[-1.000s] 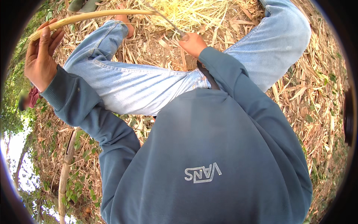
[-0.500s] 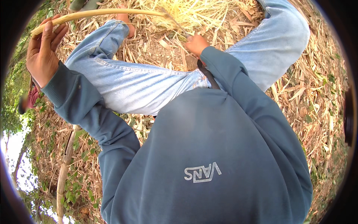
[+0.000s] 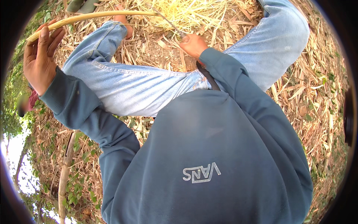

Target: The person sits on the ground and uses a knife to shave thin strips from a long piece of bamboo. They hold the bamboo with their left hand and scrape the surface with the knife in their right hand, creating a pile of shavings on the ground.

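My left hand [image 3: 40, 61] grips one end of a long, pale yellow split-bamboo strip [image 3: 100, 15], thumb on the near side and fingers behind it. The strip runs to the right across the top of the view, bowing slightly. In my closed right hand [image 3: 194, 45] is a knife [image 3: 169, 21]; its handle is mostly hidden by the fingers. The narrow dark blade slants up and left, crossing by the strip's far end. Whether blade and strip touch, I cannot tell. Behind them lies a heap of thin yellow shavings [image 3: 201, 15].
My legs in blue jeans [image 3: 138, 84] are spread on ground covered with dry leaves [image 3: 309, 123]. A bare foot [image 3: 128, 30] is near the strip, with green footwear [image 3: 80, 6] beyond. At the lower left lies a pole [image 3: 63, 183]. Another person [image 3: 31, 100] is blurred at the far left.
My left hand and the strip have shifted a little left. My right hand has also moved slightly left, and more of the knife blade shows, pointing further up and left.
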A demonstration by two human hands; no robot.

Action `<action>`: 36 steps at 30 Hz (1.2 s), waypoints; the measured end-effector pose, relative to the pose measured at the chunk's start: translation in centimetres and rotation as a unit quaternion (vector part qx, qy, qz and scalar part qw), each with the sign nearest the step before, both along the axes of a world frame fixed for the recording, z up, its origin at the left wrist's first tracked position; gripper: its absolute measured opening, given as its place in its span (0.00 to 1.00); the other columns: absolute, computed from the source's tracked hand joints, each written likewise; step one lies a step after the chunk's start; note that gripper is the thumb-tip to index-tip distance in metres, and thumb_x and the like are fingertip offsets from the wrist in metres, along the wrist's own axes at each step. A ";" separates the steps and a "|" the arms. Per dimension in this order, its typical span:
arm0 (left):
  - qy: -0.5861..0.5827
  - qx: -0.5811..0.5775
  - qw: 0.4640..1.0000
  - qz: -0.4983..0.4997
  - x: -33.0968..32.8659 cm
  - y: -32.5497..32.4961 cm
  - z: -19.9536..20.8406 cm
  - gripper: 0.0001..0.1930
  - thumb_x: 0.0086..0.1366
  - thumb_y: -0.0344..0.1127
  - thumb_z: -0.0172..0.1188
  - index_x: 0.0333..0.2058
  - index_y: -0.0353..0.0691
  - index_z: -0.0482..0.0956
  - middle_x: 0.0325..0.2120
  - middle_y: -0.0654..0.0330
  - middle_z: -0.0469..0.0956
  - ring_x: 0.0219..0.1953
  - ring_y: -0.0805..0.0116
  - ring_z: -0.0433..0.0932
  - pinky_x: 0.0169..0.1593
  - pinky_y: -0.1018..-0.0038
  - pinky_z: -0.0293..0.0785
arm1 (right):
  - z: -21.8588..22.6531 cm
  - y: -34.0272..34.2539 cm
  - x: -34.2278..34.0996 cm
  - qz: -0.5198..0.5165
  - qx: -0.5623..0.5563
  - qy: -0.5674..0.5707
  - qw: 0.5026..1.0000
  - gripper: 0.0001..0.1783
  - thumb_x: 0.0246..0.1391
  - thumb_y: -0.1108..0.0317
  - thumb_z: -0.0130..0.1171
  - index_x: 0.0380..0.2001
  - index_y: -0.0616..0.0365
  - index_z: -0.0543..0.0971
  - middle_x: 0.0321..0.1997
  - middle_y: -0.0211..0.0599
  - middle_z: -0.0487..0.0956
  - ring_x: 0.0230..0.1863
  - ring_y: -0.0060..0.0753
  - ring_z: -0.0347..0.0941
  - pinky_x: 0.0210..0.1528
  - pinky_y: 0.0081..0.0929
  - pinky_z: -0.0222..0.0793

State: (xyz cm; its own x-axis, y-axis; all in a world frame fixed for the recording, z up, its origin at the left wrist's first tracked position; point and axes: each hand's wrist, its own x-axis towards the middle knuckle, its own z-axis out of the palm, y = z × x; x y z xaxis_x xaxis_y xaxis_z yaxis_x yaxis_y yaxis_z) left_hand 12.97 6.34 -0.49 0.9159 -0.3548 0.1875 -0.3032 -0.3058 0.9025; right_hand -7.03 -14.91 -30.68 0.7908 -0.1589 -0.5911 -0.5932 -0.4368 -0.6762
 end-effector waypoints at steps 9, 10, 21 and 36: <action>0.004 -0.018 1.000 0.000 0.1 0.1 -0.1 0.11 0.66 0.28 0.54 0.42 0.23 0.72 0.39 0.41 0.77 0.40 0.51 0.80 0.46 0.64 0.81 | -1.1 -0.1 -0.9 -0.027 -0.003 -0.007 1.000 0.18 0.47 0.59 0.55 0.37 0.60 0.79 0.31 0.55 0.80 0.35 0.51 0.78 0.41 0.40 0.73; -0.011 0.001 1.000 0.018 0.0 -0.2 0.0 0.12 0.65 0.29 0.55 0.41 0.23 0.72 0.38 0.42 0.78 0.39 0.51 0.81 0.46 0.64 0.81 | -1.2 -0.1 -1.0 -0.022 -0.018 -0.039 0.999 0.18 0.47 0.59 0.55 0.38 0.60 0.79 0.31 0.55 0.80 0.35 0.51 0.78 0.41 0.40 0.73; -0.002 0.002 1.000 0.029 0.2 -0.3 0.0 0.13 0.64 0.31 0.58 0.39 0.23 0.72 0.37 0.43 0.78 0.40 0.52 0.81 0.46 0.65 0.82 | 3.6 0.6 -0.5 -0.042 0.076 -0.195 0.977 0.18 0.44 0.54 0.59 0.31 0.60 0.78 0.27 0.47 0.79 0.32 0.46 0.77 0.37 0.36 0.72; 0.003 0.007 1.000 0.015 0.4 0.0 0.0 0.14 0.64 0.31 0.58 0.42 0.23 0.71 0.38 0.43 0.77 0.41 0.52 0.80 0.47 0.67 0.80 | -0.2 0.2 -0.9 -0.058 0.073 0.030 0.995 0.18 0.49 0.56 0.51 0.31 0.60 0.80 0.23 0.51 0.78 0.29 0.47 0.77 0.35 0.38 0.72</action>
